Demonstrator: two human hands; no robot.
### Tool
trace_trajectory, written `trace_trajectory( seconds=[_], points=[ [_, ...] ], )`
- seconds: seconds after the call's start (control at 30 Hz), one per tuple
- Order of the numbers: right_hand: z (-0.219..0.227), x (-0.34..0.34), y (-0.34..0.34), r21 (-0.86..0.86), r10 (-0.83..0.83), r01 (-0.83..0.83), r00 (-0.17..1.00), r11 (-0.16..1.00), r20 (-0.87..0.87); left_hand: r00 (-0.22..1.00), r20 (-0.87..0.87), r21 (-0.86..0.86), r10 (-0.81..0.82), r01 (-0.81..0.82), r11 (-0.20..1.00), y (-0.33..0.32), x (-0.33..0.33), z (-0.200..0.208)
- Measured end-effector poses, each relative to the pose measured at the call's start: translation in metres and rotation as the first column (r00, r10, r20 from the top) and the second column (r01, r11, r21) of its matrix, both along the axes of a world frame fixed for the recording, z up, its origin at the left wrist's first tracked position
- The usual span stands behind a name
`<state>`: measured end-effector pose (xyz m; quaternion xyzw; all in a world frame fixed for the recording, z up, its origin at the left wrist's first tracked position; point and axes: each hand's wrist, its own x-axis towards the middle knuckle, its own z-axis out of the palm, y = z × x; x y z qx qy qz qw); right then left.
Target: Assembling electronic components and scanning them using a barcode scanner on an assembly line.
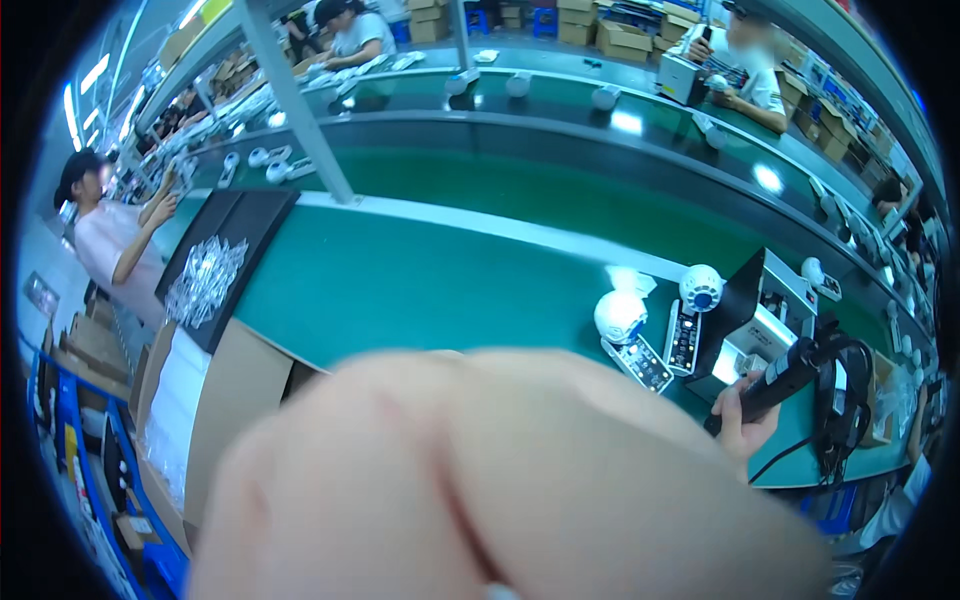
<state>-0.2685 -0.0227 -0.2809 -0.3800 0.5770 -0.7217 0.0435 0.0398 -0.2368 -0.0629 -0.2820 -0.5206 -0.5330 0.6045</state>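
Note:
My right hand (745, 428) grips a black electric screwdriver (777, 383), with a cable hanging near it. A large blurred hand, which I take as my left hand (470, 470), fills the lower middle very close to the view; its fingers cannot be made out. Beyond it on the green bench lie two white ball-shaped security cameras (620, 316) with panels of small lights (640, 365). A black and silver box-shaped fixture (755, 330) stands beside my right hand. The near bench edge is partly hidden.
A black tray (265, 215) of clear plastic pieces (208, 280) sits at the left, above an open cardboard box (235, 420) with white packing. A conveyor (520, 180) carries more cameras (605, 97). Co-workers stand at the left and across the line. A metal post (300, 110) rises nearby.

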Motion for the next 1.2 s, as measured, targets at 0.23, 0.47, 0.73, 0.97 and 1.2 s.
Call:
trace_trajectory(
  seconds=[0.23, 0.47, 0.73, 0.97, 1.2],
  points=[
    [-0.007, -0.002, 0.006, 0.089, 0.096, -0.088, 0.991, 0.992, -0.091, 0.979, -0.079, -0.045, -0.187, 0.184, 0.982, -0.001, -0.036, 0.021],
    [-0.001, -0.005, 0.006, 0.143, -0.01, 0.041, 0.977, 0.989, -0.214, 0.944, -0.051, 0.035, -0.326, 0.328, 0.944, -0.046, -0.078, -0.006],
    [0.018, 0.0, 0.017, 0.093, -0.036, 0.059, 0.972, 0.994, -0.231, 0.625, 0.734, 0.161, 0.265, -0.539, 0.827, -0.176, -0.153, -0.178],
    [0.005, -0.005, 0.012, 0.081, 0.022, -0.003, 0.971, 0.997, -0.236, -0.023, 0.744, -0.579, 0.668, -0.521, 0.628, -0.171, -0.158, -0.249],
    [-0.003, -0.006, 0.006, 0.043, 0.038, -0.031, 0.985, 0.999, -0.171, -0.158, 0.619, -0.757, 0.77, -0.383, 0.53, -0.147, -0.144, -0.237]
  ],
)
